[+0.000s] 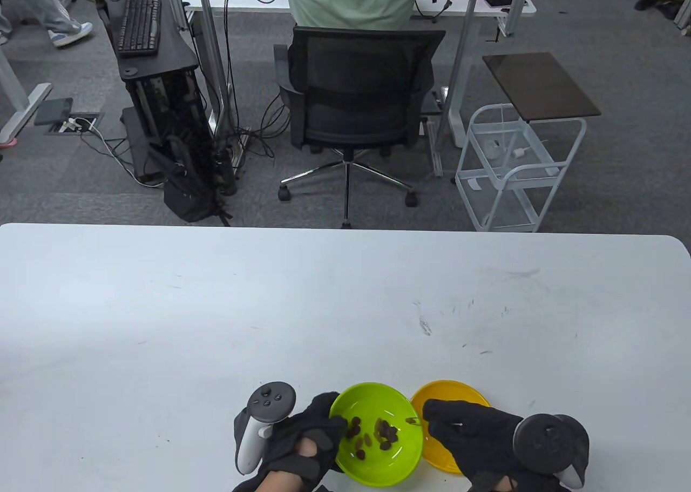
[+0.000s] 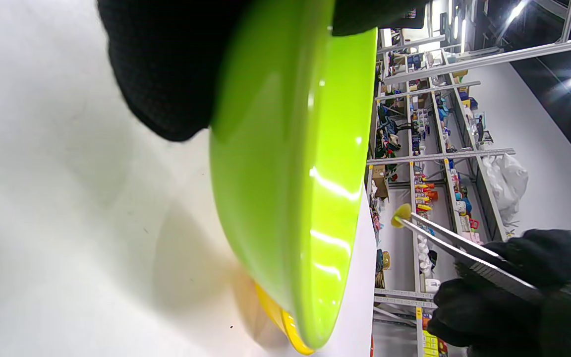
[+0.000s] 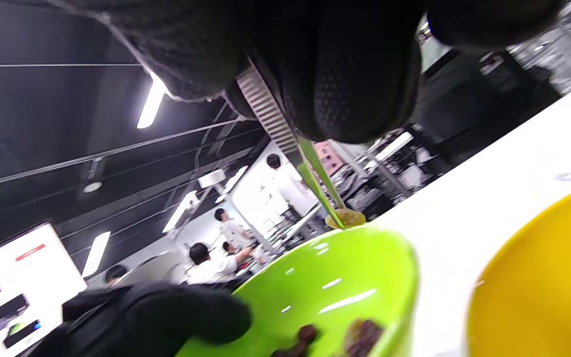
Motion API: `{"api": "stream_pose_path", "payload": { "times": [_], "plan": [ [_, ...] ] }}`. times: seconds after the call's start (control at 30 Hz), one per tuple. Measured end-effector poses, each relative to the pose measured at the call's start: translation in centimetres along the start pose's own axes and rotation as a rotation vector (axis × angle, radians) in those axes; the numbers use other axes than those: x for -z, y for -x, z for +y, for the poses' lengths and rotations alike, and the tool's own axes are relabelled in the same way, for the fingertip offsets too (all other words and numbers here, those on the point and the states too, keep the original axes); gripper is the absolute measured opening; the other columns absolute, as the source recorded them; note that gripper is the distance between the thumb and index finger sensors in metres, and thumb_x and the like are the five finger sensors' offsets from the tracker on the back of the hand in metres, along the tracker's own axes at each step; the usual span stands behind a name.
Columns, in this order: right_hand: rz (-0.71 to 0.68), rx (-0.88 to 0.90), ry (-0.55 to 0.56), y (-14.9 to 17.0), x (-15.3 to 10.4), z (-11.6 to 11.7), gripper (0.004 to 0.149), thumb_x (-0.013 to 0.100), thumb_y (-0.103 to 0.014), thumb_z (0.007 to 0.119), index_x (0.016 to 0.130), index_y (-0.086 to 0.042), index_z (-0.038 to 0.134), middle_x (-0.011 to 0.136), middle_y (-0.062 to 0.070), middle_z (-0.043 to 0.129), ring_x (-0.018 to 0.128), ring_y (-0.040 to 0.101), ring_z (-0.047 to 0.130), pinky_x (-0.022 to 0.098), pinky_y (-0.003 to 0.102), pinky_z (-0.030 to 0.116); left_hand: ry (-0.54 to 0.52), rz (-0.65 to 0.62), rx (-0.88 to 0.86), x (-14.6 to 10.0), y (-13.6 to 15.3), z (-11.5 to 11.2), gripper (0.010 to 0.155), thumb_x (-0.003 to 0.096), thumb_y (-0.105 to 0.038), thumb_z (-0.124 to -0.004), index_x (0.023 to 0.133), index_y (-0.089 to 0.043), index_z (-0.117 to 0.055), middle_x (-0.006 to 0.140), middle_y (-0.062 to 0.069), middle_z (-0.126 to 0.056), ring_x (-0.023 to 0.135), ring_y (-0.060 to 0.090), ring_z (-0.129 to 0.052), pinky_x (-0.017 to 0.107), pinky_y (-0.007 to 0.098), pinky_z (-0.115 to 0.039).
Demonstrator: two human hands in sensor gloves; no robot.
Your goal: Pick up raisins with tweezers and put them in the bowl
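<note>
A lime green bowl (image 1: pixel 378 462) with several dark raisins (image 1: pixel 386 433) stands at the table's near edge. A yellow dish (image 1: pixel 448 392) lies just to its right. My left hand (image 1: pixel 302 438) holds the green bowl by its left rim; the bowl (image 2: pixel 285 168) fills the left wrist view. My right hand (image 1: pixel 475 432) pinches metal tweezers (image 3: pixel 310 168), which grip a yellowish raisin (image 3: pixel 347 217) at their tips just over the bowl's right rim (image 3: pixel 389 248). The tweezers (image 2: pixel 459 248) and raisin (image 2: pixel 402 214) also show in the left wrist view.
The white table (image 1: pixel 324 308) stretches far beyond the dishes, with scuff marks (image 1: pixel 459 324) at the right. Beyond its far edge stand an office chair (image 1: pixel 359 98) and a white wire cart (image 1: pixel 513 168).
</note>
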State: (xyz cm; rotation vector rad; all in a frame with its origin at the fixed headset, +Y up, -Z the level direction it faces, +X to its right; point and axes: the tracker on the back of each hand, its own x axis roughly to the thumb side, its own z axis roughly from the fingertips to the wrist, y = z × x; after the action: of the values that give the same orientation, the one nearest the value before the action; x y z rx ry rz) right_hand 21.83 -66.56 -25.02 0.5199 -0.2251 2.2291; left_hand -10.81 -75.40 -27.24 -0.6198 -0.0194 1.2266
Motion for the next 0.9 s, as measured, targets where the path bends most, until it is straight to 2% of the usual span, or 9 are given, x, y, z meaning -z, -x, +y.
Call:
{"api": "stream_pose_path", "payload": {
  "times": [0.1,0.3,0.33,0.4,0.43,0.63,0.77,0.87,0.9],
  "plan": [
    [0.079,-0.075,-0.009,2.1,0.0,-0.4,0.038,0.048,-0.041,0.088,0.079,-0.021,0.094,0.073,0.005,0.095,0.047,0.028,0.104,0.032,0.047,0.084,-0.002,-0.004,0.000,0.0,0.0,0.0,0.065,0.0513,-0.030,-0.067,0.110,-0.011,-0.044,0.105,0.015,-0.063,0.077,0.040,-0.099,0.042,0.034,-0.097],
    [0.252,-0.184,-0.155,5.7,0.0,0.4,0.038,0.049,-0.041,0.088,0.079,-0.021,0.094,0.072,0.004,0.096,0.047,0.028,0.104,0.032,0.048,0.084,0.002,-0.005,0.004,0.0,0.0,0.0,0.065,0.0513,-0.030,-0.067,0.110,-0.012,-0.044,0.105,0.015,-0.063,0.077,0.040,-0.099,0.042,0.034,-0.097],
    [0.278,-0.210,-0.173,6.2,0.0,0.4,0.033,0.049,-0.041,0.088,0.078,-0.027,0.094,0.072,0.005,0.096,0.047,0.028,0.104,0.032,0.048,0.084,0.001,-0.005,0.004,0.0,0.0,0.0,0.065,0.0513,-0.030,-0.067,0.110,-0.012,-0.044,0.105,0.015,-0.063,0.077,0.040,-0.099,0.042,0.034,-0.097],
    [0.310,-0.206,-0.188,6.9,-0.1,0.4,0.038,0.048,-0.041,0.088,0.079,-0.021,0.094,0.072,0.004,0.096,0.047,0.028,0.104,0.032,0.048,0.084,0.003,-0.006,-0.002,0.0,0.0,0.1,0.065,0.0514,-0.030,-0.067,0.110,-0.012,-0.044,0.105,0.015,-0.063,0.077,0.040,-0.099,0.042,0.034,-0.097],
    [0.315,-0.199,-0.189,7.1,-0.1,0.4,0.033,0.049,-0.041,0.088,0.078,-0.027,0.094,0.072,0.004,0.096,0.047,0.028,0.104,0.032,0.048,0.084,0.003,-0.006,-0.003,0.0,0.0,0.1,0.065,0.0514,-0.030,-0.067,0.110,-0.012,-0.044,0.105,0.015,-0.063,0.077,0.040,-0.099,0.042,0.034,-0.097],
    [0.367,-0.208,-0.226,7.9,-0.4,0.3,0.033,0.049,-0.041,0.088,0.078,-0.026,0.094,0.072,0.009,0.096,0.047,0.029,0.104,0.033,0.049,0.084,0.003,-0.002,-0.004,0.0,0.0,0.0,0.065,0.0513,-0.030,-0.067,0.110,-0.012,-0.044,0.105,0.015,-0.063,0.077,0.040,-0.099,0.042,0.034,-0.097],
    [0.361,-0.187,-0.179,7.6,-0.3,-0.1,0.039,0.049,-0.042,0.088,0.081,-0.019,0.093,0.073,0.009,0.095,0.048,0.030,0.103,0.033,0.050,0.083,-0.001,0.003,0.001,-0.1,0.1,0.0,0.065,0.0513,-0.030,-0.067,0.110,-0.011,-0.044,0.105,0.015,-0.063,0.077,0.040,-0.099,0.042,0.034,-0.097],
    [0.296,-0.175,-0.126,6.4,-0.2,-0.9,0.040,0.049,-0.042,0.088,0.081,-0.019,0.093,0.073,0.009,0.094,0.049,0.030,0.103,0.033,0.049,0.083,0.002,0.006,0.003,0.0,0.1,-0.1,0.065,0.0513,-0.030,-0.067,0.110,-0.011,-0.044,0.105,0.015,-0.063,0.077,0.040,-0.099,0.042,0.034,-0.098],
    [0.275,-0.165,-0.105,6.0,-0.2,-1.2,0.035,0.049,-0.042,0.087,0.080,-0.026,0.093,0.074,0.009,0.094,0.049,0.030,0.103,0.033,0.049,0.083,0.002,0.005,0.005,0.0,0.1,-0.1,0.065,0.0513,-0.030,-0.067,0.110,-0.011,-0.044,0.105,0.015,-0.063,0.077,0.040,-0.099,0.042,0.034,-0.098]
  ]
}}
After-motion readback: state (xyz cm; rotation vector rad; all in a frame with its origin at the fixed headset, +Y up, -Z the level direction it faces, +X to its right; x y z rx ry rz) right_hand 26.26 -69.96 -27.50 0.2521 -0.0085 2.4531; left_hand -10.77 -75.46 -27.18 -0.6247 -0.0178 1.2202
